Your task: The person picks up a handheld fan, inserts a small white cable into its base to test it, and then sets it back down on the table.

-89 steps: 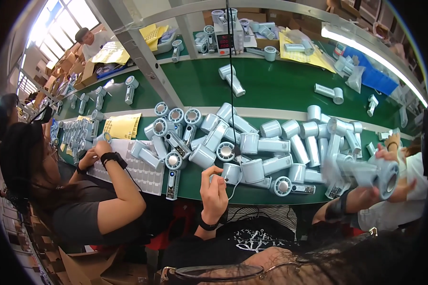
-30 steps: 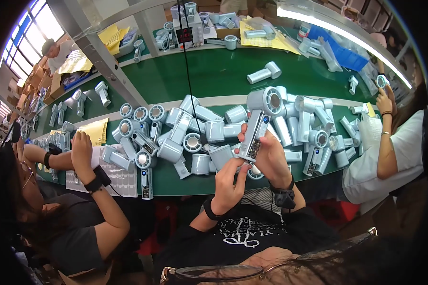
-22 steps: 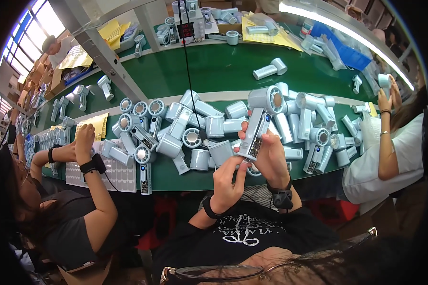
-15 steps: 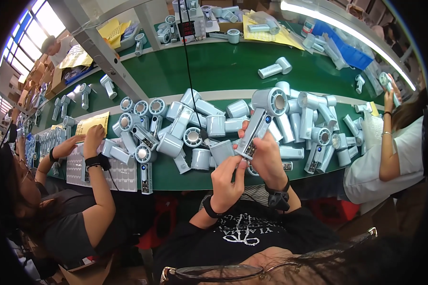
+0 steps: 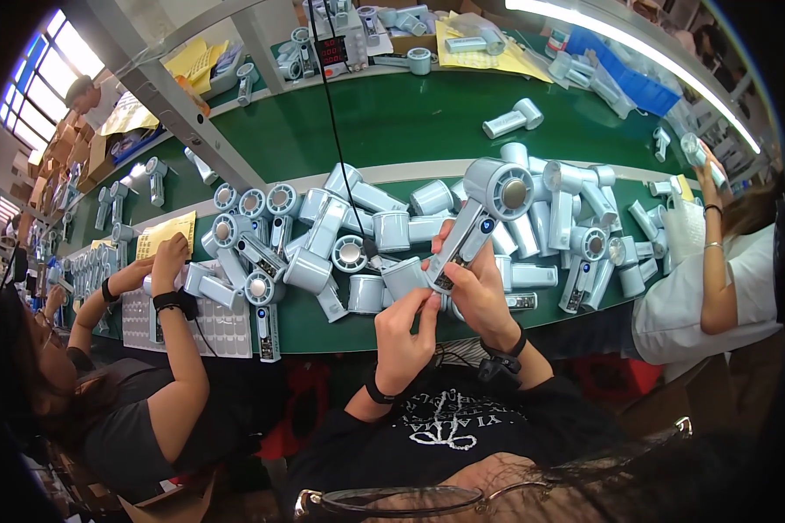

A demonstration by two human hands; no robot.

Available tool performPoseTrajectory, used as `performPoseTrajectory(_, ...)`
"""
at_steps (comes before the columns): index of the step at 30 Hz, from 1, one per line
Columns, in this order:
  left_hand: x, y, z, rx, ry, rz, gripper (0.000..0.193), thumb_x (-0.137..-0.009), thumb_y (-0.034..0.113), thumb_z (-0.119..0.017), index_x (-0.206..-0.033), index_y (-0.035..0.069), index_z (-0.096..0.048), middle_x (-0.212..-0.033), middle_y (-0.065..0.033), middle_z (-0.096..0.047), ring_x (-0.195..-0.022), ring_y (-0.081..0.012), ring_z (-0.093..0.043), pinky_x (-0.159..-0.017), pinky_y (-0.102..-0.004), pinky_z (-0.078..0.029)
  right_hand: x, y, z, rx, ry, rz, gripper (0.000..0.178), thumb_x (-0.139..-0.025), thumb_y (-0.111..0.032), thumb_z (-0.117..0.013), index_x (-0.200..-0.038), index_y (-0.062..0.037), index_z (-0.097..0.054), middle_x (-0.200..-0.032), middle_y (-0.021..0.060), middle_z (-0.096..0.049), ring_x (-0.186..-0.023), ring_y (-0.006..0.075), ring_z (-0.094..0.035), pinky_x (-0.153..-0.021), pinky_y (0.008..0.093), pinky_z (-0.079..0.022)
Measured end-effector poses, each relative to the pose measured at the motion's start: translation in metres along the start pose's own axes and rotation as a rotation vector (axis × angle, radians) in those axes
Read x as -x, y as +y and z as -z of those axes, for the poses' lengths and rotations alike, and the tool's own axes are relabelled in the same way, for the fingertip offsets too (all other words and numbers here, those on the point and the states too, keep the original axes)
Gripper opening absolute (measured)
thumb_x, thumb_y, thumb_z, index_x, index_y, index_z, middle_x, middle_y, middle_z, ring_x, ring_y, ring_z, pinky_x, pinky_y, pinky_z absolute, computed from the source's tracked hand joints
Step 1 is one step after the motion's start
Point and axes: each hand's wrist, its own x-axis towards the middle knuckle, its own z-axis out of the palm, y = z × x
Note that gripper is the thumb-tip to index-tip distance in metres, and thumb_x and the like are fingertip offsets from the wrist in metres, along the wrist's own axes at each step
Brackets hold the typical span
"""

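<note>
A pale blue handheld fan [image 5: 467, 231] is tilted over the table's near edge, its round head up and to the right. My right hand [image 5: 484, 301] is closed around the lower part of its handle, with the thumb across the front. A small round blue mark shows on the handle's front strip. My left hand [image 5: 406, 342] pinches its thumb and fingertips together at the handle's bottom end. What lies between those fingertips is hidden. Behind the fan spreads a heap of similar fans [image 5: 392, 231], several lying on their sides.
A black cable [image 5: 336, 131] hangs down into the heap. At left a co-worker's hands [image 5: 170, 257] are over a white compartment tray [image 5: 227, 329] and yellow paper [image 5: 166, 234]. At right another person holds a fan [image 5: 693, 150]. A single fan [image 5: 513, 118] lies on the green surface beyond the divider.
My hands keep the same grip at the fan's handle and lower end. The fan's front has turned slightly. The person at right has moved the fan they hold.
</note>
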Motion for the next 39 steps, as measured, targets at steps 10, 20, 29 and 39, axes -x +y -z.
performPoseTrajectory(10, 0.001, -0.023, -0.005, 0.198, -0.046, 0.179, 0.009, -0.088, 0.002, -0.057, -0.082, -0.004, -0.058, -0.065, -0.0107, -0.059, -0.056, -0.0189, -0.059, -0.052, -0.0301, -0.043, -0.001, 0.019, 0.003, 0.117, 0.025, 0.078, 0.058, -0.08, 0.012, -0.05, -0.127, -0.0061, -0.02, -0.118, 0.01, -0.038, -0.108, 0.0161, -0.047, -0.092, 0.0367, -0.047)
performPoseTrajectory(20, 0.008, -0.027, -0.005, 0.209, -0.041, 0.065, 0.01, -0.09, 0.002, -0.055, -0.082, -0.004, -0.057, -0.069, -0.0095, -0.061, -0.06, -0.018, -0.059, -0.056, -0.0282, -0.045, -0.001, 0.012, 0.004, -0.193, -0.02, 0.01, 0.051, -0.083, -0.004, -0.041, -0.13, -0.0041, -0.024, -0.119, 0.0122, -0.04, -0.108, 0.0193, -0.048, -0.091, 0.039, -0.048)
performPoseTrajectory(29, 0.002, -0.032, 0.006, 0.225, 0.01, -0.028, 0.011, -0.09, 0.003, -0.054, -0.084, -0.005, -0.057, -0.115, -0.0198, -0.056, -0.084, -0.0211, -0.061, -0.069, -0.0272, -0.048, -0.003, 0.006, 0.014, 0.127, -0.174, 0.058, 0.074, -0.086, -0.029, -0.057, -0.142, -0.0039, -0.017, -0.127, 0.0147, -0.041, -0.116, 0.0261, -0.046, -0.095, 0.0423, -0.043)
performPoseTrajectory(39, 0.009, -0.036, 0.05, 0.534, -0.211, -0.033, 0.013, -0.091, 0.002, -0.051, -0.082, -0.006, -0.056, -0.126, -0.0207, -0.052, -0.09, -0.0176, -0.058, -0.071, -0.0248, -0.047, -0.009, -0.066, 0.04, 0.559, -0.2, 0.313, 0.099, -0.067, -0.044, -0.082, -0.139, -0.0036, -0.026, -0.127, 0.0228, -0.049, -0.117, 0.0337, -0.051, -0.101, 0.0455, -0.039)
